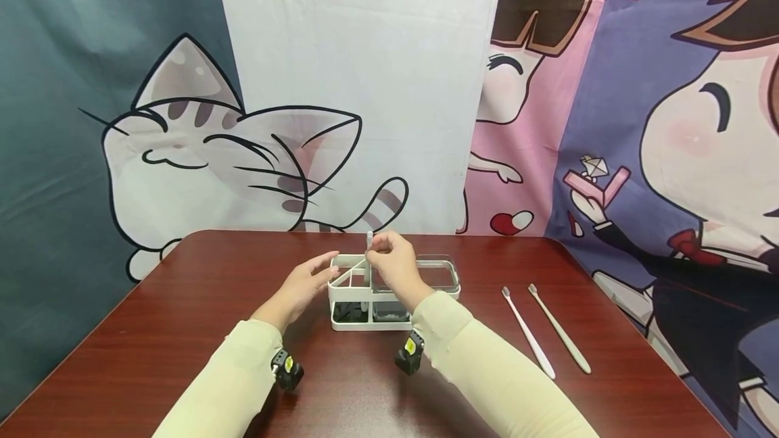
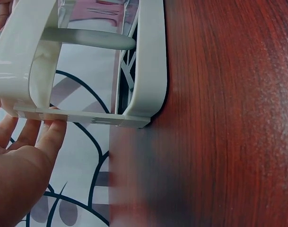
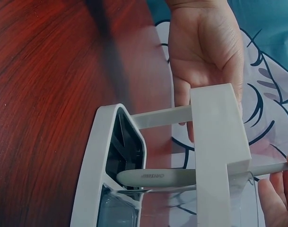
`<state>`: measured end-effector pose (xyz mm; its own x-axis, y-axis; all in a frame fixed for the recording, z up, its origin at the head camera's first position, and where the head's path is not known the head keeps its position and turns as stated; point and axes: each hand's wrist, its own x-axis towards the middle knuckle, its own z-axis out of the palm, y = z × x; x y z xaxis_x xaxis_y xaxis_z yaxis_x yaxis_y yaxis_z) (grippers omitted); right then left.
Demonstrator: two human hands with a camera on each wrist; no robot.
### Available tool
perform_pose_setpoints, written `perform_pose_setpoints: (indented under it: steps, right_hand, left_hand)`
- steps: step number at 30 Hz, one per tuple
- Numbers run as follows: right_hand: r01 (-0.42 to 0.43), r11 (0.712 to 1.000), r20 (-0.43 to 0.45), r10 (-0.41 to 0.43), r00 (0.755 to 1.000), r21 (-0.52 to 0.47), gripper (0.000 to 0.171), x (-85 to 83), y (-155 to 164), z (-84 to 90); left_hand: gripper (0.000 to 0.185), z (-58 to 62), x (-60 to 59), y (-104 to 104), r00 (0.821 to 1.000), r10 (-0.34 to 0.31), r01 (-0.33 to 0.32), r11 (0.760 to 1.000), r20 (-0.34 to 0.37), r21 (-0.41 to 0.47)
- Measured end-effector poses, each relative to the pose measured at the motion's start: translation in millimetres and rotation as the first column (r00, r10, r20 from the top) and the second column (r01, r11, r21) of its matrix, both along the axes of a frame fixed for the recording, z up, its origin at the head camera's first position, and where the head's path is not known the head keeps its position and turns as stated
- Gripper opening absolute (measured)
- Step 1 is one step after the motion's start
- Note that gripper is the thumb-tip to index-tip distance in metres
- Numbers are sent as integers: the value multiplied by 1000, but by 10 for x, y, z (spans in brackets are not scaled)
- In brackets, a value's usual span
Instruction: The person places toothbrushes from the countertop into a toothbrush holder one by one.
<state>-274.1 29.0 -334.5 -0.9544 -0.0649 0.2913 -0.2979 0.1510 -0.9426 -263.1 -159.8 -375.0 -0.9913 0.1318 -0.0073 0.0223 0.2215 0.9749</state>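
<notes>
Right hand (image 1: 392, 263) pinches a toothbrush (image 3: 158, 177) upright inside the white holder (image 1: 349, 316) mid-counter (image 1: 182, 330) — left hand (image 1: 301, 286) flat, fingers straight, against the holder's left end; two toothbrushes (image 1: 548, 326) lie right.

toothbrush (image 1: 368, 243): mostly hidden by right hand (image 1: 394, 269) | organizer (image 3: 219, 142): cut off at wrist-view edges | table (image 2: 134, 189): blurred patch

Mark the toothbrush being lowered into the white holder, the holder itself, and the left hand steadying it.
toothbrush (image 3: 155, 177): right wrist view, on the handle's wide lower end.
white holder (image 1: 360, 322): head view, on its front base wall.
left hand (image 1: 304, 286): head view, on the back of the hand beside the holder.
</notes>
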Motion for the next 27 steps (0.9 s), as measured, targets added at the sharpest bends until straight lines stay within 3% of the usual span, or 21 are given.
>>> perform_pose_setpoints:
  steps: [14, 20, 27]
  right_hand:
    - [-24, 997, -32, 27, 999, 79, 32, 38, 56, 9]
    - [-23, 984, -49, 32, 998, 177, 45, 78, 192, 13]
    - [6, 948, -116, 33, 993, 319, 51, 109, 399, 9]
  left_hand:
    - [51, 2, 8, -11, 1000, -3, 3, 1000, 10, -1]
    - [52, 7, 16, -8, 1000, -2, 2, 1000, 9, 6]
    - [52, 6, 22, 2, 1000, -1, 1, 1000, -9, 2]
